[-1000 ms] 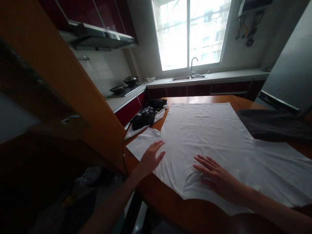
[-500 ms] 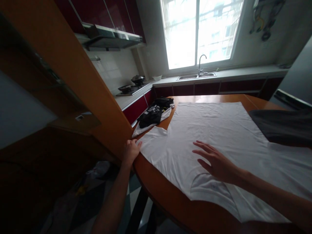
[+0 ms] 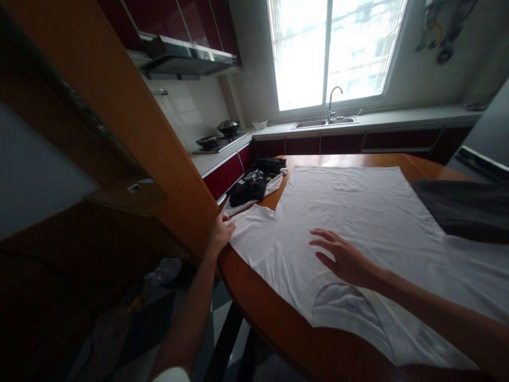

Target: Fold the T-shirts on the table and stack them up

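shirt, white and short-sleeved [image 3: 338,204], is seen from the head camera, spread out flat on the wooden worktop [image 3: 254,297]. its neckline is turned toward the person and its hem toward the window [image 3: 300,58]; one sleeve is laid out to the left, and the other is cut off by the picture's right edge. small creases are shown across the cloth, mostly around the neckline.

the left hand [image 3: 220,236] is placed at the end of the left-hand sleeve, by the worktop's edge. its fingers are curled in against the sleeve's end; whether the cloth is pinched between them cannot be told. the right hand [image 3: 344,258] is held over the upper part of the shirt, just beyond the neckline, with its fingers spread and slightly bent; whether the cloth is touched by them cannot be told. part of the shirt is hidden by the right forearm.

black clothing [image 3: 248,190] is heaped beyond the left-hand sleeve, with some white cloth [image 3: 274,184] showing beside it. a dark grey cloth [image 3: 465,209] is laid at the right, next to the shirt's side. farther back, a sink [image 3: 310,124] is set beneath the window, and a covered pan [image 3: 228,127] is stood on the stove [image 3: 222,144].
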Available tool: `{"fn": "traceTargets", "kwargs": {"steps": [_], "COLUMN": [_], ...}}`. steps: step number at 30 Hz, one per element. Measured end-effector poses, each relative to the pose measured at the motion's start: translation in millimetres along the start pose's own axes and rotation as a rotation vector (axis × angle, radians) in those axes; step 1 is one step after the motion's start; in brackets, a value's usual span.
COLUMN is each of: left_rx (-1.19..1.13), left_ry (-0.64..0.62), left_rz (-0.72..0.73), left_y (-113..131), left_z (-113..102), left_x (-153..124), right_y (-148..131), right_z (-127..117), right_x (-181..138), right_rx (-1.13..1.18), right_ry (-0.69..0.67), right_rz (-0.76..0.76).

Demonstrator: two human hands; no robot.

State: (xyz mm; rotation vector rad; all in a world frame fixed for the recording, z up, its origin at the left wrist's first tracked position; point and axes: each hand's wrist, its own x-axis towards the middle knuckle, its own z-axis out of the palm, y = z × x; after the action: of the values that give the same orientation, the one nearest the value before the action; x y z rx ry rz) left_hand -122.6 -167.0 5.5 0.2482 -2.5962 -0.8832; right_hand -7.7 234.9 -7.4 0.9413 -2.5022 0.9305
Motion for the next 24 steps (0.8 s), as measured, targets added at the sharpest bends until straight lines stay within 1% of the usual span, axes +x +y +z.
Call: {"fn": "traceTargets", "kwargs": {"steps": [3, 6, 8, 10, 12, 13, 14, 15, 17, 19, 20, 22, 24], "left_rx": [-0.147, -0.252, -0.317, -0.374, -0.427, -0.453, -0.478, -0.494, -0.480, -0.376, -0.315, -0.232, -0.210], "left_ry": [0.014, -0.071, -0.216, -0.463, -0.702, -0.774, -0.795, -0.769, -0.625, -0.460, -0.405, -0.353, -0.354], "left_rz": [0.144, 0.320, 0.424, 0.521, 0.596, 0.615, 0.618, 0.611, 0.569, 0.540, 0.535, 0.531, 0.541], "left_y": [36, 81, 109, 131, 143, 146, 148, 148, 144, 137, 133, 124, 115], "left_z": [-10, -14, -12, -4, 8, 15, 24, 34, 54, 75, 85, 103, 117], "left_x": [-2, -13, -24, -32, -32, -27, -19, -8, 17, 39, 48, 57, 58], "right_y": [0, -1, -3, -5, -7, -8, -9, -10, -10, -9, -8, -6, -5], "right_z": [5, 15, 24, 33, 41, 44, 46, 48, 51, 53, 54, 57, 59], "right_x": [8, 20, 29, 37, 43, 44, 45, 45, 43, 41, 40, 39, 39], "right_rx": [0.062, 0.213, 0.372, 0.587, 0.820, 0.924, 1.007, 1.066, 1.123, 1.131, 1.129, 1.121, 1.100], "right_ry": [-0.005, -0.016, -0.025, -0.018, 0.009, 0.023, 0.038, 0.056, 0.096, 0.130, 0.138, 0.138, 0.139], "right_rz": [0.033, 0.115, 0.228, 0.367, 0.493, 0.546, 0.598, 0.644, 0.706, 0.730, 0.730, 0.724, 0.715]}}
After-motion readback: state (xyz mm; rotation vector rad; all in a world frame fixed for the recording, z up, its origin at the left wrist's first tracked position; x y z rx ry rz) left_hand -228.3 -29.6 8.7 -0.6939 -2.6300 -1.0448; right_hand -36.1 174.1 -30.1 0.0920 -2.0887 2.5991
